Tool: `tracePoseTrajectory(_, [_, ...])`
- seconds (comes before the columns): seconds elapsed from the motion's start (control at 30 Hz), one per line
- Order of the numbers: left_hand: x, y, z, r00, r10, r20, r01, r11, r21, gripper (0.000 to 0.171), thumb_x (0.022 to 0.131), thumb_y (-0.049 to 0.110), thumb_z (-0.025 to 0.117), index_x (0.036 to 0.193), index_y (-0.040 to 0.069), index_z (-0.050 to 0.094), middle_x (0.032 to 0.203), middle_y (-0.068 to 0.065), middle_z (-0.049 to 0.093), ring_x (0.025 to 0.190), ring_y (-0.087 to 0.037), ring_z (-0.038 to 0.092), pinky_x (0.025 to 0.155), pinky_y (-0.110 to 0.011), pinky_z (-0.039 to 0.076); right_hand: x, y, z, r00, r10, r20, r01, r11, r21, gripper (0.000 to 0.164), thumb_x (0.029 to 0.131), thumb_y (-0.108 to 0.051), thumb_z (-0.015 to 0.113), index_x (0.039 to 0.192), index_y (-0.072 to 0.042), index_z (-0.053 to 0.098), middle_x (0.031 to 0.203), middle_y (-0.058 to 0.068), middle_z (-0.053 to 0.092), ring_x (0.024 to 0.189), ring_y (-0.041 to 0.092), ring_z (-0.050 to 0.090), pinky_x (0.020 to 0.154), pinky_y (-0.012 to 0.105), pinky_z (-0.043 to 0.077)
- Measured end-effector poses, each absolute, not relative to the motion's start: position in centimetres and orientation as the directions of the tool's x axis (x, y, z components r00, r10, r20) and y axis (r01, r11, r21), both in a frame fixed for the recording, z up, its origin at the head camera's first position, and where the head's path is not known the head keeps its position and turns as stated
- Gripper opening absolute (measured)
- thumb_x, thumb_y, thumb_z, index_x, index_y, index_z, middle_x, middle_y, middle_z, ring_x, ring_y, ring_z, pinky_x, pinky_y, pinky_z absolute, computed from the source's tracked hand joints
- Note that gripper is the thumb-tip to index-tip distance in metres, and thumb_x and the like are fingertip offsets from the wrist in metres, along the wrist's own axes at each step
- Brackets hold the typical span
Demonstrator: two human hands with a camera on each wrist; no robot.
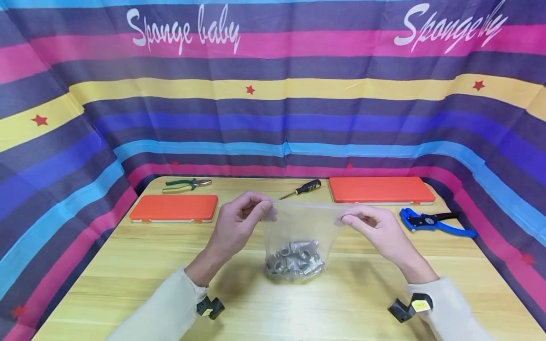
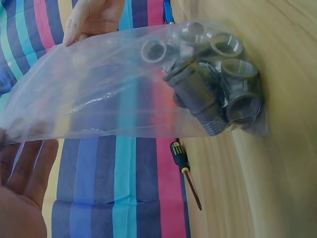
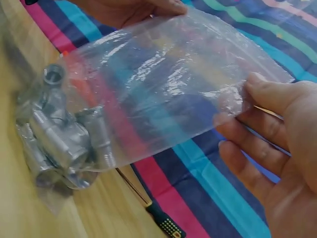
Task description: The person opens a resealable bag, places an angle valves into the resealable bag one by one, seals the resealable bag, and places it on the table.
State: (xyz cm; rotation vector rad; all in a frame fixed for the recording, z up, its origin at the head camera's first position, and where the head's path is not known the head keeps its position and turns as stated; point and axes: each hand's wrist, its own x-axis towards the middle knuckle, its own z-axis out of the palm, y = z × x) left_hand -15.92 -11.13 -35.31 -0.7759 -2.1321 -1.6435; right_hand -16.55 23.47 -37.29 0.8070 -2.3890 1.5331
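Observation:
A clear zip bag point(image 1: 304, 222) hangs upright between both hands, its top edge stretched straight. Grey metal pipe fittings point(image 1: 294, 260) lie heaped in its bottom, at or just over the wooden table. My left hand point(image 1: 236, 222) pinches the bag's upper left corner between thumb and fingers. At the upper right corner, my right hand point(image 1: 377, 232) pinches the plastic the same way. Seen from the left wrist, threaded tees and elbows point(image 2: 213, 79) show through the film. In the right wrist view, the right thumb and fingers point(image 3: 270, 91) grip the bag's edge.
Behind the bag lies a black-handled screwdriver point(image 1: 308, 186). Green-handled pliers point(image 1: 187, 183) and a red case point(image 1: 174, 208) are at the back left. A larger red case point(image 1: 381, 189) and a blue wire stripper point(image 1: 435, 222) sit on the right. Striped cloth point(image 1: 273, 128) surrounds the table.

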Motion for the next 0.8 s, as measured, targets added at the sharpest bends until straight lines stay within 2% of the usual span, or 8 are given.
tracePoseTrajectory(0.17, [-14.9,-11.5,-34.9,-0.825,0.257,0.503,0.538,0.086,0.838,0.009,0.110,0.007,0.065,0.112,0.003,0.073,0.098,-0.016,0.080,0.084,-0.020,0.081,0.075,-0.042,0.071,-15.3,23.2,-36.9,-0.835,-0.304,0.459,-0.545,0.345,-0.764,0.019,0.107,-0.001,0.067,0.112,-0.011,0.083,0.104,-0.006,0.083,0.100,0.006,0.077,0.091,0.016,0.060])
tracePoseTrajectory(0.33, [-13.9,-11.9,-34.6,-0.840,0.301,0.452,0.484,0.036,0.874,0.010,0.111,0.006,0.063,0.113,0.001,0.071,0.099,-0.021,0.078,0.079,-0.020,0.081,0.068,-0.046,0.070,-13.9,23.2,-36.1,-0.841,-0.321,0.436,-0.533,0.350,-0.771,0.020,0.108,-0.002,0.066,0.109,-0.013,0.082,0.093,-0.005,0.082,0.085,0.011,0.076,0.076,0.023,0.062])
tracePoseTrajectory(0.47, [-13.4,-11.7,-34.3,-0.862,0.315,0.397,0.428,0.034,0.903,0.012,0.111,0.010,0.063,0.113,0.001,0.071,0.098,-0.022,0.076,0.077,-0.019,0.080,0.065,-0.048,0.069,-13.0,23.1,-35.5,-0.858,-0.347,0.380,-0.485,0.299,-0.822,0.018,0.110,-0.003,0.062,0.108,-0.007,0.080,0.085,-0.003,0.080,0.073,0.017,0.076,0.071,0.029,0.065])
tracePoseTrajectory(0.57, [-13.3,-11.5,-34.0,-0.902,0.293,0.317,0.353,0.077,0.932,0.015,0.111,0.015,0.065,0.115,0.002,0.073,0.096,-0.018,0.074,0.075,-0.018,0.077,0.064,-0.046,0.069,-12.9,22.9,-35.4,-0.884,-0.358,0.300,-0.402,0.256,-0.879,0.018,0.112,-0.008,0.060,0.112,0.000,0.077,0.082,0.000,0.078,0.070,0.019,0.076,0.071,0.033,0.068])
tracePoseTrajectory(0.7, [-14.0,-11.1,-34.4,-0.954,0.249,0.168,0.205,0.131,0.970,0.019,0.111,0.021,0.066,0.117,0.005,0.074,0.097,-0.012,0.074,0.071,-0.018,0.073,0.061,-0.041,0.068,-13.6,22.8,-36.1,-0.927,-0.349,0.138,-0.225,0.221,-0.949,0.029,0.113,-0.018,0.062,0.115,0.008,0.072,0.082,0.003,0.077,0.068,0.020,0.075,0.070,0.039,0.069])
tracePoseTrajectory(0.8, [-15.4,-10.9,-35.2,-0.971,0.224,0.085,0.115,0.125,0.985,0.021,0.112,0.022,0.065,0.119,0.003,0.072,0.102,-0.015,0.077,0.067,-0.018,0.073,0.058,-0.036,0.067,-14.8,22.6,-36.8,-0.947,-0.320,0.032,-0.102,0.203,-0.974,0.036,0.112,-0.025,0.065,0.117,0.011,0.070,0.083,0.004,0.076,0.068,0.018,0.074,0.071,0.040,0.070])
